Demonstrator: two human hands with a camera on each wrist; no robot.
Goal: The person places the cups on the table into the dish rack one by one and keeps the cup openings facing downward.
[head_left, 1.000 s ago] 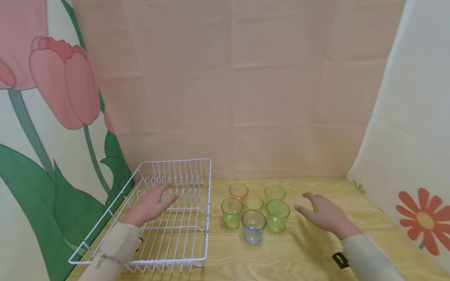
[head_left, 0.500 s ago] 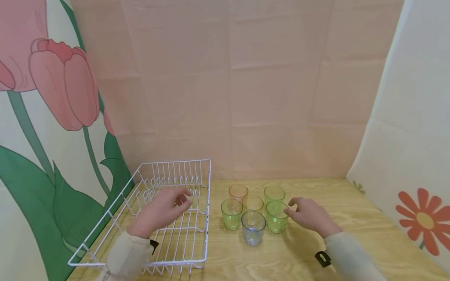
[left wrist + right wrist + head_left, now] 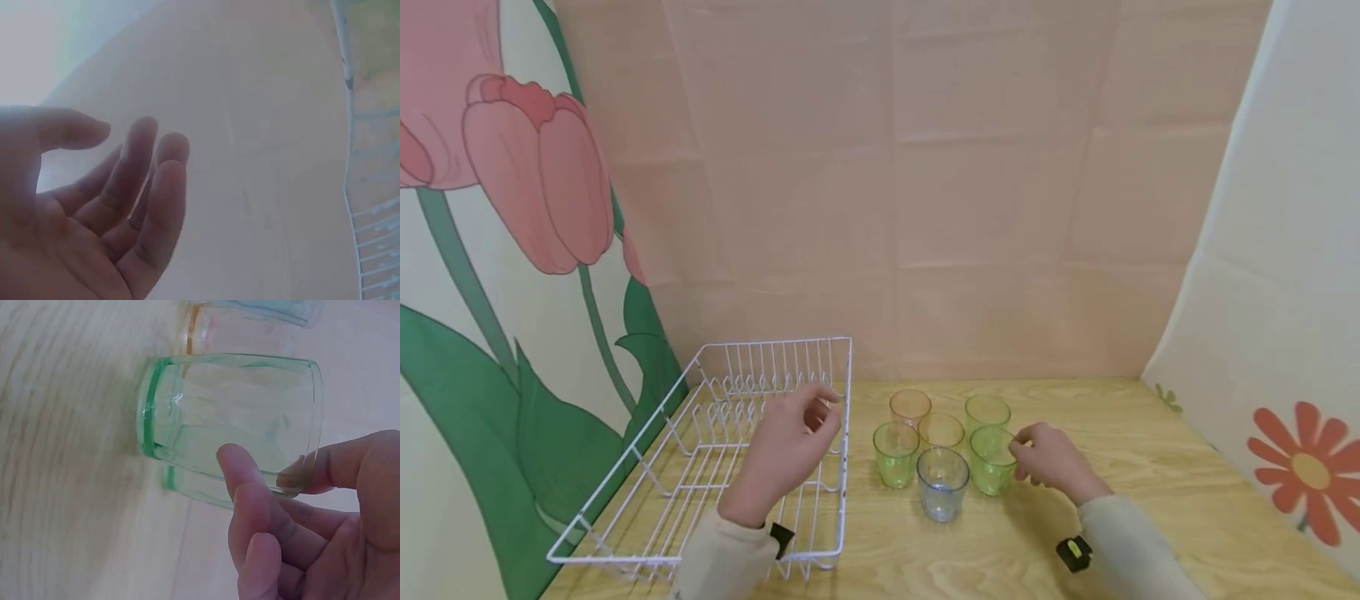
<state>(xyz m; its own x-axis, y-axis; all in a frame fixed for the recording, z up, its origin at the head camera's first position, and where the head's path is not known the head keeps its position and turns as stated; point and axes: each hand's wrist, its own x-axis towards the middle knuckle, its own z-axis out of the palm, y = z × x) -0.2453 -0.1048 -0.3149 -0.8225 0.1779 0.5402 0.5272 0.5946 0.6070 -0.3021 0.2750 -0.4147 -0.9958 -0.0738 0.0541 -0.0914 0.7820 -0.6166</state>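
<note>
From my station: transparent green tapered tumbler [image 3: 991, 471] sits upright at 5 o'clock in the head view, on the pale wood-grain table [image 3: 895, 554]. Right hand [image 3: 1056, 465] pinches its wall near the rim from 3 o'clock; left hand [image 3: 786, 446], fingers loosely curled, holds nothing above the white wire dish rack [image 3: 820, 554]. I judge the tumbler light, stiff, slick, breakable if glass; a mid-wall hold should slip less.

Wood-grain tabletop [image 3: 925, 558], white wire dish rack [image 3: 844, 500] holding the left, and right there beside it, all upright, three green tumblers [image 3: 989, 467], amber tumbler [image 3: 941, 431] mid-pack, pinkish tumbler [image 3: 910, 407] at the back, blue-tinted tumbler [image 3: 943, 487] out front.
</note>
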